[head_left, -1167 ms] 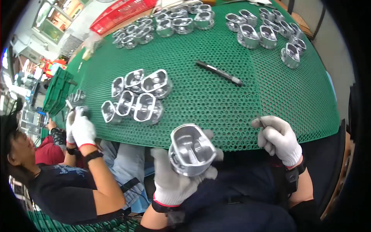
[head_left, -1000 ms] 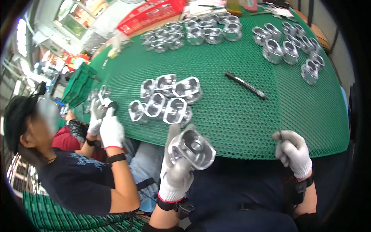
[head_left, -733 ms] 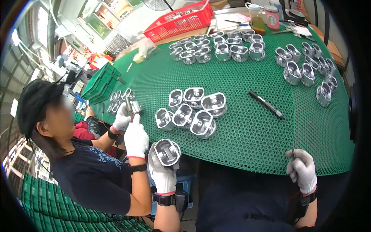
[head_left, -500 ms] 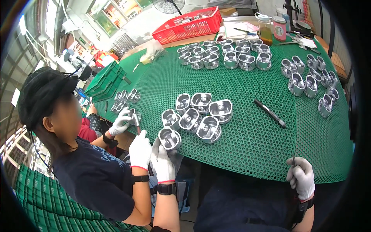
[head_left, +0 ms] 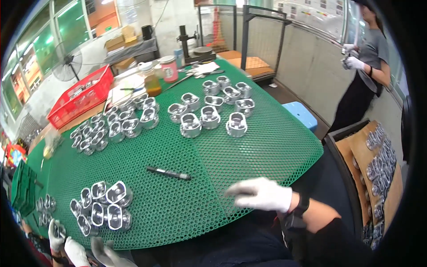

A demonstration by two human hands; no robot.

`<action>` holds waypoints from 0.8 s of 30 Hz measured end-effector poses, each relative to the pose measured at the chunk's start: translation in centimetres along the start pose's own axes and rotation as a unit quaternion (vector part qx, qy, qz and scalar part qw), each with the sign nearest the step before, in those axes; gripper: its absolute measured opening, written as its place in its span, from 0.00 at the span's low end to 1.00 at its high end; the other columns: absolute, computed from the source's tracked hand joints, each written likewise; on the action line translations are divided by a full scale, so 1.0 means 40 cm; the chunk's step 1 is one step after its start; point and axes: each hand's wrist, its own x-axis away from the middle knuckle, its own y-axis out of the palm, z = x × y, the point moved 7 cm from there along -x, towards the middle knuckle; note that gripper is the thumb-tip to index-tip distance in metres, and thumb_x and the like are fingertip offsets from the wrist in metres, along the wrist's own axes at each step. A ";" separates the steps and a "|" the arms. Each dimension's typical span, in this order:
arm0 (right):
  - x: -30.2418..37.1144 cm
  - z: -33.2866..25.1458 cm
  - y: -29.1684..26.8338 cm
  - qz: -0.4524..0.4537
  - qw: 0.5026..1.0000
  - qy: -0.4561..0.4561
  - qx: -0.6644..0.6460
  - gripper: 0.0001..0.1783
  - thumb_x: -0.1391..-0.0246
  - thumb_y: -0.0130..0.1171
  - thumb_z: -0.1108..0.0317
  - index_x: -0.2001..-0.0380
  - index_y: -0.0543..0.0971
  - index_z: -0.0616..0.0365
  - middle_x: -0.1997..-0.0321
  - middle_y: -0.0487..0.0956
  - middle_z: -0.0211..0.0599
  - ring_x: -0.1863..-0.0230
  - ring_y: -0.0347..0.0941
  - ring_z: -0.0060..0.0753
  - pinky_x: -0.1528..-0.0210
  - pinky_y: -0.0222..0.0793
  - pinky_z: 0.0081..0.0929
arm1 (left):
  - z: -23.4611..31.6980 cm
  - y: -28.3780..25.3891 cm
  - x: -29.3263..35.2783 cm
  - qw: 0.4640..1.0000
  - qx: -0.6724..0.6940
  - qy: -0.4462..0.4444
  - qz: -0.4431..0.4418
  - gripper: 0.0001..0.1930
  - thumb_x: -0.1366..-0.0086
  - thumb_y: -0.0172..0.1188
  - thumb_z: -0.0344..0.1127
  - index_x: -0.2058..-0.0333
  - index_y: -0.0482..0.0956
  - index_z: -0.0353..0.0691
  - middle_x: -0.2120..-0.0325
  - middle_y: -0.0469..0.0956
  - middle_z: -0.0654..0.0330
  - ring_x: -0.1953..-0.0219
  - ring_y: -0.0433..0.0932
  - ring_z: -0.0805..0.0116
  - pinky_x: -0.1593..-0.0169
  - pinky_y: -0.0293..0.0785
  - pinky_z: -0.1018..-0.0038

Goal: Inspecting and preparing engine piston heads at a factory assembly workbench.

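Note:
My right hand [head_left: 262,194], in a white glove, hovers over the front right of the green mesh mat [head_left: 275,147]. Its fingers stretch to the left, and I see nothing in them. At the lower left edge is my left hand [head_left: 109,254], in a greyish glove, partly cut off and blurred. Its fingers look apart, with no held thing visible. Just beyond it stands a group of several metal pistons [head_left: 116,217], open ends up. A black marker pen [head_left: 169,173] lies on the mat between this group and my right hand.
More pistons [head_left: 191,126] stand farther back, near bottles and a pink jar [head_left: 169,69]. A red crate [head_left: 80,95] is at the back left. A co-worker's gloved hand [head_left: 57,233] is at the lower left. At right are a blue stool [head_left: 300,116] and a piston-filled bin [head_left: 351,133].
The view has swung right. My left hand has let go of the piston it gripped. My right hand, earlier closed round a thin tool at the mat's edge, is now stretched out over the mat.

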 end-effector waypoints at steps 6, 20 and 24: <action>-0.124 0.126 -0.324 0.157 0.919 0.074 0.354 0.17 0.40 0.52 0.57 0.49 0.77 0.44 0.60 0.79 0.45 0.58 0.77 0.50 0.53 0.72 0.44 | 0.113 0.188 0.065 0.966 0.132 -0.014 -0.224 0.19 0.29 0.51 0.38 0.43 0.70 0.37 0.61 0.77 0.56 0.65 0.75 0.69 0.59 0.74 0.73; -0.393 0.298 -0.388 0.020 0.906 0.010 0.423 0.20 0.43 0.55 0.56 0.46 0.77 0.40 0.37 0.70 0.40 0.47 0.74 0.48 0.44 0.70 0.40 | 0.034 0.251 0.116 0.940 0.144 -0.150 -0.272 0.13 0.31 0.49 0.27 0.50 0.75 0.33 0.53 0.76 0.54 0.60 0.76 0.67 0.53 0.74 0.72; -0.442 0.350 -0.366 -0.036 0.912 0.061 0.403 0.22 0.47 0.58 0.59 0.47 0.78 0.40 0.54 0.80 0.43 0.52 0.77 0.46 0.49 0.72 0.38 | 0.031 0.266 0.112 0.943 0.101 -0.130 -0.290 0.13 0.32 0.48 0.25 0.51 0.75 0.33 0.52 0.76 0.54 0.61 0.75 0.67 0.53 0.74 0.72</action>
